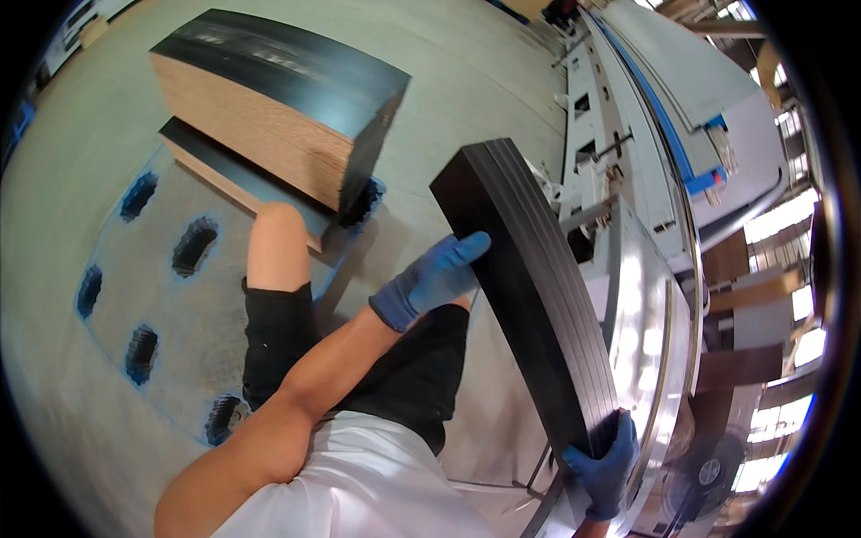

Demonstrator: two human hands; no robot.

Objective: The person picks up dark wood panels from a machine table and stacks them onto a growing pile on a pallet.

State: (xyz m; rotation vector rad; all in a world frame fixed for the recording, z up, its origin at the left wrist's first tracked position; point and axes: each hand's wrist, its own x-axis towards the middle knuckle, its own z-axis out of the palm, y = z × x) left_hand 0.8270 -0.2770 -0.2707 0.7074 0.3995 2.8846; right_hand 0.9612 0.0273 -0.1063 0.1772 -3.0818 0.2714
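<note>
A stack of several long black boards [538, 296] is held between my hands at the right, tilted, its layered edges facing the machine. My left hand [435, 278], in a blue work glove, grips the near side of the stack toward its far end, with the thumb on the black face and the other fingers partly hidden. At the near end, my right hand [610, 466], gloved in blue too, is closed around the stack's lower corner. The stack is beside a shiny metal machine bed [641, 314].
To the left lies a grey pallet [170, 305] with oval holes. On it stand a tall pile of black-topped boards [260, 125] with wood-coloured sides and a lower pile [242, 184]. A long machine [619, 143] runs along the right; a round fan [708, 471] stands beyond it.
</note>
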